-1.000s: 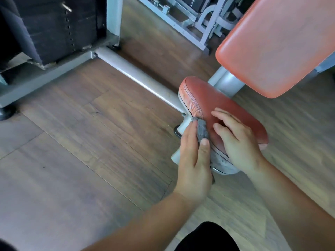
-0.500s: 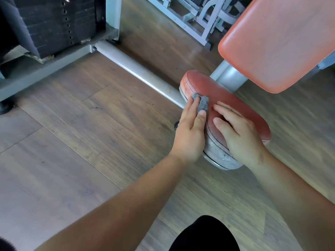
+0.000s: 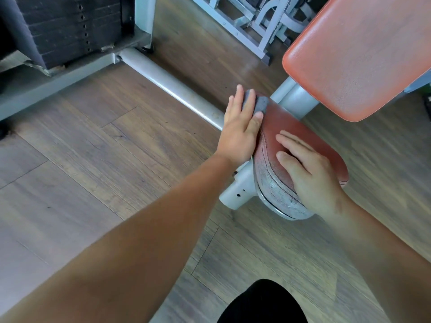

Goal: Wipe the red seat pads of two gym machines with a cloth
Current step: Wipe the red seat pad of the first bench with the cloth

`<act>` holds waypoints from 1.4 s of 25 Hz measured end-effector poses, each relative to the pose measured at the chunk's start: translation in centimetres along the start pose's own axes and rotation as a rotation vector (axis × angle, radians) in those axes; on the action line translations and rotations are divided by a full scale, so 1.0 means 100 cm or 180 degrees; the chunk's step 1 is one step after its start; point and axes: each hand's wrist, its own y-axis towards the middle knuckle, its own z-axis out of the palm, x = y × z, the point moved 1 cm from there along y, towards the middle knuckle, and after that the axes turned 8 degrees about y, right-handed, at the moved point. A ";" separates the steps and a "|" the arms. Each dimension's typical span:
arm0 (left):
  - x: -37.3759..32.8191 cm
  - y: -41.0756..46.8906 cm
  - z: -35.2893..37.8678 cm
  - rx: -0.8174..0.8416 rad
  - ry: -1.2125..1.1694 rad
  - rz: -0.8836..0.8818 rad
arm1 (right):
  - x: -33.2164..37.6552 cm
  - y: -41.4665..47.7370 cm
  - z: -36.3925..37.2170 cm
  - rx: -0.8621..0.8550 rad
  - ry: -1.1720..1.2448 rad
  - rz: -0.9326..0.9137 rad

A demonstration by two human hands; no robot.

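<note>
A worn red seat pad (image 3: 286, 129) sits low on a grey machine post, its near rim rubbed pale. My left hand (image 3: 240, 129) presses a small grey cloth (image 3: 260, 104) against the pad's far left edge, fingers stretched flat over it. My right hand (image 3: 307, 171) lies flat on the pad's near right part, fingers apart, holding nothing. Above and to the right hangs the larger red back pad (image 3: 359, 54) of the same machine.
A grey steel floor tube (image 3: 168, 85) runs from the seat to a black weight stack (image 3: 65, 26) at top left. Another grey machine frame (image 3: 256, 22) stands at the top middle. Wooden plank floor (image 3: 93, 159) spreads on the left. My dark knee (image 3: 261, 301) shows at the bottom.
My left hand has slid the cloth along the pad's left side, from the near end to the far end. My right hand has stayed resting on the pad.
</note>
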 end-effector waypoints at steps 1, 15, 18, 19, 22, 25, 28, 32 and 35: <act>-0.004 -0.001 0.001 -0.0036 -0.0156 -0.0087 | 0.000 0.000 0.000 -0.0001 0.0003 0.0026; -0.039 -0.119 0.018 -0.0145 -0.1471 -0.0576 | 0.005 -0.002 0.000 -0.0008 -0.0047 0.0143; -0.037 -0.134 0.017 -0.0242 -0.1394 -0.0293 | 0.007 -0.001 0.001 -0.0013 -0.0019 0.0180; -0.029 -0.118 0.018 -0.0235 -0.1417 -0.0389 | 0.007 -0.002 0.000 -0.0008 -0.0019 0.0171; -0.027 -0.089 0.016 -0.0220 -0.1564 -0.0759 | 0.006 -0.002 0.000 -0.0032 -0.0024 0.0124; -0.042 -0.133 0.018 -0.0103 -0.1560 -0.0556 | 0.006 -0.001 0.001 -0.0030 -0.0032 0.0129; -0.029 -0.107 0.015 -0.0113 -0.1492 -0.0451 | 0.007 -0.001 0.000 -0.0022 -0.0054 0.0149; -0.027 -0.076 0.010 -0.0072 -0.1387 -0.0631 | 0.006 -0.002 0.002 -0.0023 -0.0041 0.0122; -0.034 -0.115 0.012 0.0033 -0.1675 -0.0696 | 0.006 -0.002 0.000 -0.0026 -0.0056 0.0129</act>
